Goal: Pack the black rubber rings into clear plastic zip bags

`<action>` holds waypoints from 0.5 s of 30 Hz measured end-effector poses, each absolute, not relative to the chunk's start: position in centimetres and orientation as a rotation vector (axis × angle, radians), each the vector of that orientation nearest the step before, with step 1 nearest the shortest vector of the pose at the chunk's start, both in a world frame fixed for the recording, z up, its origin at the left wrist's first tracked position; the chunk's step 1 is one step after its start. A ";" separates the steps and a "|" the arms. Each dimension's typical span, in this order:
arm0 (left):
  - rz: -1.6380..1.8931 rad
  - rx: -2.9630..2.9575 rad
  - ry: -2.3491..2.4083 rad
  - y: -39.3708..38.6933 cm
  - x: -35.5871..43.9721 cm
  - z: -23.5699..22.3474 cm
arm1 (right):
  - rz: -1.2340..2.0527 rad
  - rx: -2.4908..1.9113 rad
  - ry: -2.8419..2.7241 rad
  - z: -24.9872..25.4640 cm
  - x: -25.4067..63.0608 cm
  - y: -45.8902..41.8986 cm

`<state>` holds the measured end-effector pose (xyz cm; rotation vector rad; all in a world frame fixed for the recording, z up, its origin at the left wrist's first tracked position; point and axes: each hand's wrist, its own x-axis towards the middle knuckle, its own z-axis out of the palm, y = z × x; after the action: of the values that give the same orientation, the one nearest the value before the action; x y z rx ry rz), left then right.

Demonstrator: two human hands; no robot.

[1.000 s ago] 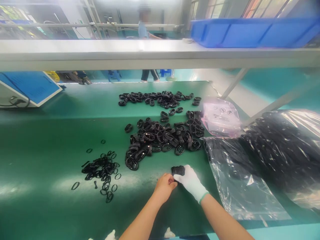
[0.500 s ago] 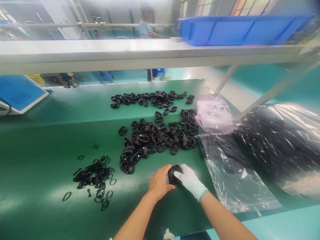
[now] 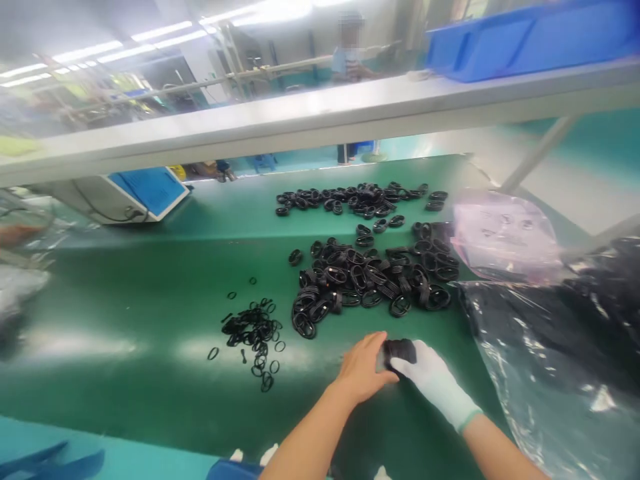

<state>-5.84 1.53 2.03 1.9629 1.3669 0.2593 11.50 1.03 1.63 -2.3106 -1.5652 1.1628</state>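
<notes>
My bare left hand (image 3: 367, 367) curves around the left end of a dark bundle of coiled black cable (image 3: 400, 351), fingertips above and thumb below. From the right, my right hand (image 3: 430, 375), in a white glove with a green cuff, grips the same bundle, thumb across its front. Just beyond lies a large heap of coiled black cables (image 3: 370, 277), some with metal plugs showing. Further back is a second row of cable coils (image 3: 350, 199). To the left, small black rubber bands (image 3: 253, 333) lie in a loose pile on the green table mat (image 3: 150, 293).
Clear plastic bags (image 3: 545, 373) with dark contents lie to the right, below a pinkish printed bag (image 3: 505, 233). A white shelf (image 3: 280, 117) crosses above the table, bearing a blue bin (image 3: 530, 40). A blue-and-grey box (image 3: 145, 193) stands back left. A person (image 3: 347, 60) is beyond.
The camera view has turned left and tilted, so the table's things appear further right. Both hands stay around the cable bundle, with little change in their grip.
</notes>
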 end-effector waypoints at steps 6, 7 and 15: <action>-0.119 2.226 1.926 2.9 -16.2 4.5 | 1.197 -2.303 -1.606 2.0 11.5 0.9; -0.146 2.240 1.906 3.3 -17.3 4.8 | 1.201 -2.313 -1.601 2.0 11.5 0.9; 0.246 1.725 1.686 2.8 -10.6 3.5 | 1.153 -2.340 -1.576 2.9 11.2 1.1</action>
<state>-10.57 2.76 3.49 1.7252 1.6864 0.2462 11.23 1.13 2.88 -2.3402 -1.5763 1.1534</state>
